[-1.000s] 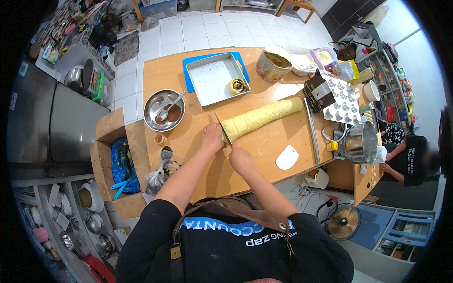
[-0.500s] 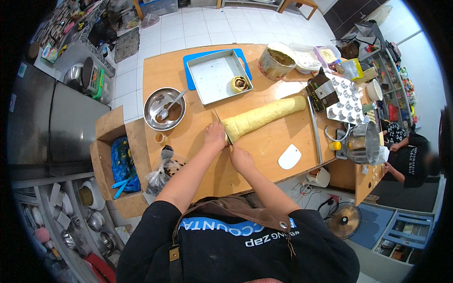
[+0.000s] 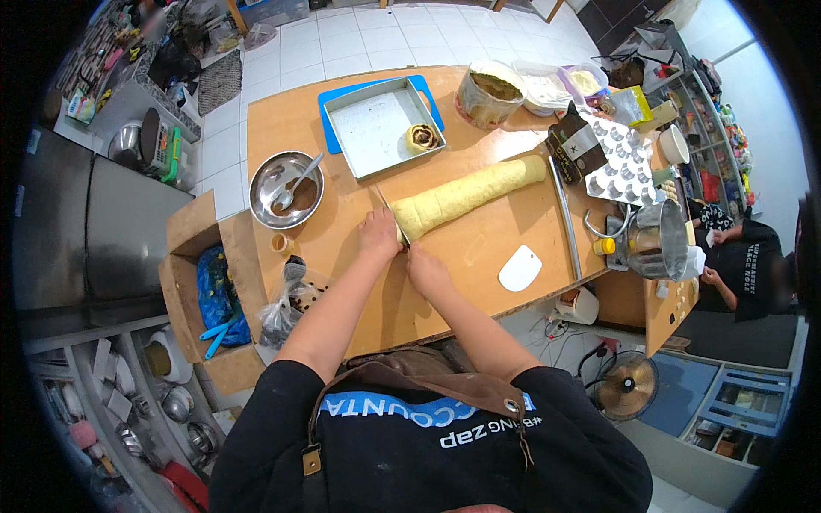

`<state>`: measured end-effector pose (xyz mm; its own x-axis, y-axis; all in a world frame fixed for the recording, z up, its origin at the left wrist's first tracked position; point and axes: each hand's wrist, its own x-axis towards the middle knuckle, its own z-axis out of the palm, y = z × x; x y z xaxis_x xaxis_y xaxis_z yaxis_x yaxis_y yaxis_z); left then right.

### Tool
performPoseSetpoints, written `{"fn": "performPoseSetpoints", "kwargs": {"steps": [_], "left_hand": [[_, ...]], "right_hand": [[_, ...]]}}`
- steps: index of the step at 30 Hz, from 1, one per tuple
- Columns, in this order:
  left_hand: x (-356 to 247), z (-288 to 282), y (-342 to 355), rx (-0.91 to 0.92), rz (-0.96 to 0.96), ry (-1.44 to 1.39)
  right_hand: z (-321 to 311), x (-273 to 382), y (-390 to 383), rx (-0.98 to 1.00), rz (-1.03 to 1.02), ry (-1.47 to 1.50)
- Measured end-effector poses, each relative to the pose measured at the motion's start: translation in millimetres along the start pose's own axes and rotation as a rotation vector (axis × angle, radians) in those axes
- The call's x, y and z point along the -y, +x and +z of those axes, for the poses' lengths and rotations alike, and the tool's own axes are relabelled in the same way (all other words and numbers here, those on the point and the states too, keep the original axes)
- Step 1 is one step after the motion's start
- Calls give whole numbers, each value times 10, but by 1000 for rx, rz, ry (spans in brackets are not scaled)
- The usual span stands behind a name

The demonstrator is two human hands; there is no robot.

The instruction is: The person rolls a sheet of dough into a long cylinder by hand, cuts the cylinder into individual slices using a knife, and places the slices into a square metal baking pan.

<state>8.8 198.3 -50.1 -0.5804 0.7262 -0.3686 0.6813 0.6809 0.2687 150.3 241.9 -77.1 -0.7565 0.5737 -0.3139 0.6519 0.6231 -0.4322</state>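
Table (image 3: 470,244) has slid up my view. Pan (image 3: 372,128) holds one slice (image 3: 422,138); bowl (image 3: 264,184) left of it, a spoon (image 3: 299,178). Nearside of pan: roll (image 3: 475,188), left hand (image 3: 379,235) at its end, grip unclear; right hand (image 3: 429,272) holds knife (image 3: 391,210).

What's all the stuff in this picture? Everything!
Dough roll: one, pale yellow, mid-table
Knife: one, silver, roll's left end
Pan: one, silver, table's far side
Slice: one, yellow with dark filling, in pan
Board: one, blue, under pan
Bowl: one, silver, table's left
Spoon: one, silver, in bowl
Scraper: one, white, table's near side
Rod: one, silver, right of roll
Mixer bowl: one, silver, table's right end
Table: one, light brown, centre
Box: one, brown cardboard, left of table
Fridge: one, grey, far left
Fan: one, bronze, lower right
Co-worker: one, black shirt, far right
Other things: many, mixed colours, all around
Left hand: one, bare, at roll's left end
Right hand: one, bare, gripping knife
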Motion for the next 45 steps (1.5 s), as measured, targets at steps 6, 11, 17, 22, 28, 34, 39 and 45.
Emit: {"fn": "performPoseSetpoints", "kwargs": {"steps": [6,11,17,22,28,34,39,45], "left_hand": [[107,109,-18,-92,58,-35],[76,109,-12,-122,60,-75],[159,103,-31,-108,43,-122],[206,117,-159,-186,136,-238],[279,200,-178,-246,130,-332],[393,314,-244,-267,93,-412],[200,232,-268,-352,76,-39],[98,21,-94,-74,37,-31]], "right_hand": [[-19,35,-103,-10,-28,34],[-6,52,74,-16,36,-1],[-249,116,-7,-33,-10,88],[-512,-139,-410,-186,-129,93],[-586,-116,-639,-101,-53,31],[-405,-386,-742,-180,-36,219],[25,-1084,-941,-356,33,530],[128,-1066,-939,-419,260,1128]]}}
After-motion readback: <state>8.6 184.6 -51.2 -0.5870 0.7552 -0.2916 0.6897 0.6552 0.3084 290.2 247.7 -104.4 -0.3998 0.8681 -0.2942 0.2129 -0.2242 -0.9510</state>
